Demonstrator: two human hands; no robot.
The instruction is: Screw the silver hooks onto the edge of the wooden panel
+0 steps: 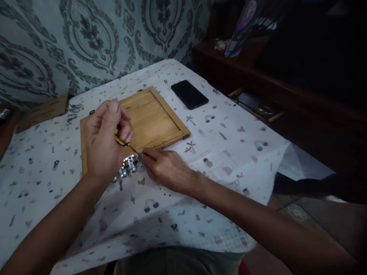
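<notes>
"What's on the white cloth-covered tabletop [243,160]?"

"Framed, yellow-brown wooden panel [149,118], left. Left hand [104,137]: fingers curled round a yellow-and-black screwdriver [122,143]. Right hand [172,170]: fingers bunched at the panel's near-edge silvery metal hook rail [131,164]; can't tell what they pinch."

"Technique?"

"Brace rail, align shaft."

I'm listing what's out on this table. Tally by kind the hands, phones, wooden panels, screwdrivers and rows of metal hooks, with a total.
Hands: 2, the left hand and the right hand
Phone: 1
Wooden panel: 1
Screwdriver: 1
Row of metal hooks: 1, its hooks partly hidden
Total: 6
</notes>
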